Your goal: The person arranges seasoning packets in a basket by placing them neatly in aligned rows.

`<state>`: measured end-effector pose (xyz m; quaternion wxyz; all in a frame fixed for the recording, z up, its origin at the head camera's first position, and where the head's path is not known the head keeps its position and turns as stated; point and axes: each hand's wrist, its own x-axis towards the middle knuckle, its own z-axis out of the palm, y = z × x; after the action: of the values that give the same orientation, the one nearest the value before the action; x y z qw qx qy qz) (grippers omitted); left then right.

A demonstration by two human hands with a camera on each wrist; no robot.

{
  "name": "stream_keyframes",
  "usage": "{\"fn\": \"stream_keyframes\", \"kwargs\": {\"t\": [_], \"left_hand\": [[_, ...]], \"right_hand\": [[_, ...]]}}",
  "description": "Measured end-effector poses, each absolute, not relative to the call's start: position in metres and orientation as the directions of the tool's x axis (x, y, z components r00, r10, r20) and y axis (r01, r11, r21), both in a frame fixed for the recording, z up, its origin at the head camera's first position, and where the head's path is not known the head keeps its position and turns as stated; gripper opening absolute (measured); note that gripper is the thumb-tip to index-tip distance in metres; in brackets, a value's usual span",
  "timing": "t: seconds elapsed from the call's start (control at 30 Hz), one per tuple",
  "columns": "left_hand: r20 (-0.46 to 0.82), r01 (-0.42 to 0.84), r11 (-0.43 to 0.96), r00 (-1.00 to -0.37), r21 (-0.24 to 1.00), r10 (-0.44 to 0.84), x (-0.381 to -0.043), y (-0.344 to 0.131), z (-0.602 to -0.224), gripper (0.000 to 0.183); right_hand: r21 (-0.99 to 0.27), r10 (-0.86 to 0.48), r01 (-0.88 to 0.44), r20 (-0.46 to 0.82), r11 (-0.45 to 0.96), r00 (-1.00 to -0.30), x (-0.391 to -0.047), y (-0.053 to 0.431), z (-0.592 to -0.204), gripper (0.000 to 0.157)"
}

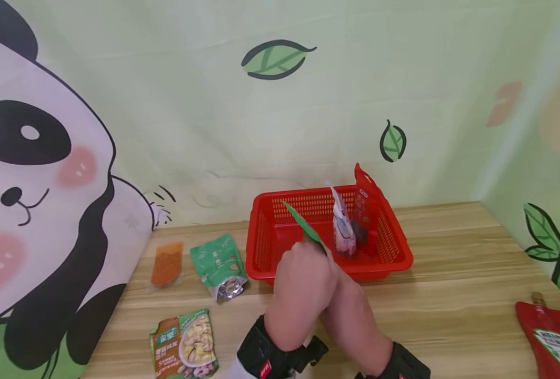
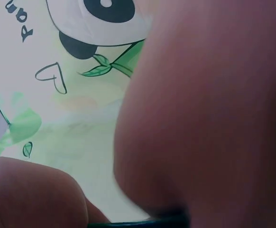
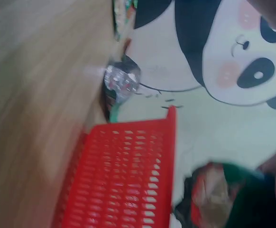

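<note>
A green packet (image 1: 305,226) is held in the hands (image 1: 307,275), raised above the near side of a red plastic basket (image 1: 263,239). In the head view it is seen almost edge-on, as a narrow green blade tilted up toward the left, its lower part covered by the fingers. In the right wrist view its printed face is blurred: green, with a reddish patch and a pale picture; the lettering cannot be read. Only a thin dark strip is shown in the left wrist view. The basket is set upright on the counter (image 1: 450,252), its walls pierced with rows of slots, its near rim partly hidden.
</note>
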<state>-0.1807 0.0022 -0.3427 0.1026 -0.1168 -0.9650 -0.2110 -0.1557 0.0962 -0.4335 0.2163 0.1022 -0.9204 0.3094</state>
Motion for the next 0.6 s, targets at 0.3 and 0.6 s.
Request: {"fn": "stream_keyframes", "kwargs": {"t": [0.3, 0.6], "left_hand": [[0.112, 0.289, 0.904, -0.957, 0.314, 0.267, -0.205, -0.008, -0.311, 0.029], [-0.214, 0.055, 0.940, -0.968, 0.337, 0.133, -0.259, -0.005, -0.284, 0.021]], "right_hand": [[-0.664, -0.303, -0.490, 0.386, 0.564, -0.871, -0.171, 0.144, -0.418, 0.059], [-0.340, -0.233, -0.345, 0.329, 0.875, -0.915, -0.196, 0.186, -0.424, 0.054]]}}
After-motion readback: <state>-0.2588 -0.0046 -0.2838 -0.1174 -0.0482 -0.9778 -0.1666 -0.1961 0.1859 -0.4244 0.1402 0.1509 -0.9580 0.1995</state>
